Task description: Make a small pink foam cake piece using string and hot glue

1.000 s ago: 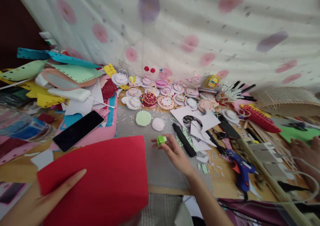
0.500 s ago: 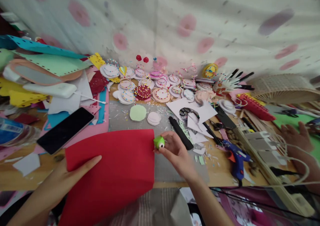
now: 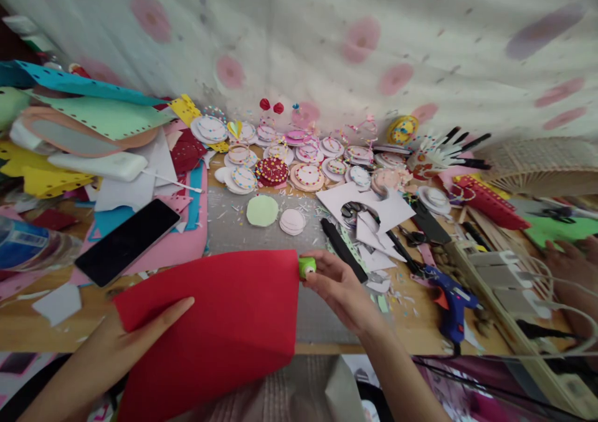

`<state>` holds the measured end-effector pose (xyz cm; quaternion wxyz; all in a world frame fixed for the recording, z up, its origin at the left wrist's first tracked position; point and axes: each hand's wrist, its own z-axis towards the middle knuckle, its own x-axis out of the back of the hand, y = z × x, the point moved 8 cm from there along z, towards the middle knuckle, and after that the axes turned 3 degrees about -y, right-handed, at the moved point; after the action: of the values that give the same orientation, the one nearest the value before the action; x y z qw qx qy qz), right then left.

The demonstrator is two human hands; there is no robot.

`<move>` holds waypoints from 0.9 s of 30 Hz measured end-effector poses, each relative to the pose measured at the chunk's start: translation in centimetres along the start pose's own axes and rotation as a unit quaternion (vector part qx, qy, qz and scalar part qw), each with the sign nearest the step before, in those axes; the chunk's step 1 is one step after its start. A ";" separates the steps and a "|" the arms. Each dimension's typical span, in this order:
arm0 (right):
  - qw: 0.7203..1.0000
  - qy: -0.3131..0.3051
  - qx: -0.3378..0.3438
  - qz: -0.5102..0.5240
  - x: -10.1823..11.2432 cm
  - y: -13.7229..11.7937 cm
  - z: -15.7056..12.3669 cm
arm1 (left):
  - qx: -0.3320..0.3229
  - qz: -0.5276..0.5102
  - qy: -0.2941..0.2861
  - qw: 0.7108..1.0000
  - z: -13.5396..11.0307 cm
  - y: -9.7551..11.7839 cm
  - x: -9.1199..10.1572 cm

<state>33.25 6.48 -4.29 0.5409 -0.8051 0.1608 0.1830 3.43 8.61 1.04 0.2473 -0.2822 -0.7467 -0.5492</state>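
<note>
My left hand (image 3: 140,338) is closed on the left part of a large red sheet (image 3: 233,322), thumb on top and fingers hidden underneath. The sheet is held tilted above the front of the table, bending down toward my lap. At its upper right corner, my right hand (image 3: 343,292) pinches a small green craft punch (image 3: 307,267) with a pale round button. The punch is right beside the sheet's right edge; whether the edge sits inside it, I cannot make out. Beyond the sheet lie a pale green disc (image 3: 262,211) and white discs (image 3: 293,221) on a grey mat (image 3: 224,222).
Several beaded hoops on paper discs (image 3: 308,176) line the back. At left are a phone (image 3: 127,241), a bottle (image 3: 32,244) and punched coloured sheets (image 3: 103,116). Right are a blue glue gun (image 3: 453,303), a power strip (image 3: 504,322) and another person's hand (image 3: 567,263).
The view has shifted slightly. The green punch has turned in my right fingers and stays at the red sheet's upper right corner. My left hand keeps its hold on the sheet.
</note>
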 end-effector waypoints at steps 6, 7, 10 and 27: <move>0.997 -0.034 -0.012 0.064 0.0 0.2 -0.6 | 0.049 -0.051 -0.069 0.995 -0.2 -0.7 -1.0; 0.997 -0.043 -0.013 0.068 -0.1 0.2 -0.7 | 0.053 -0.046 -0.082 0.994 0.0 -1.2 -1.0; 0.996 -0.060 -0.005 0.069 -0.3 0.0 -0.9 | 0.050 -0.034 -0.113 0.992 0.5 -2.4 -1.2; 0.995 -0.026 0.012 0.099 -0.2 1.2 -1.8 | -0.022 0.004 -0.060 0.998 -0.5 -0.2 -1.3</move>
<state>32.79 4.42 -4.53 0.5334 -0.7738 0.2280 0.2544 4.26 7.92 0.11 0.1978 -0.3230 -0.7467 -0.5468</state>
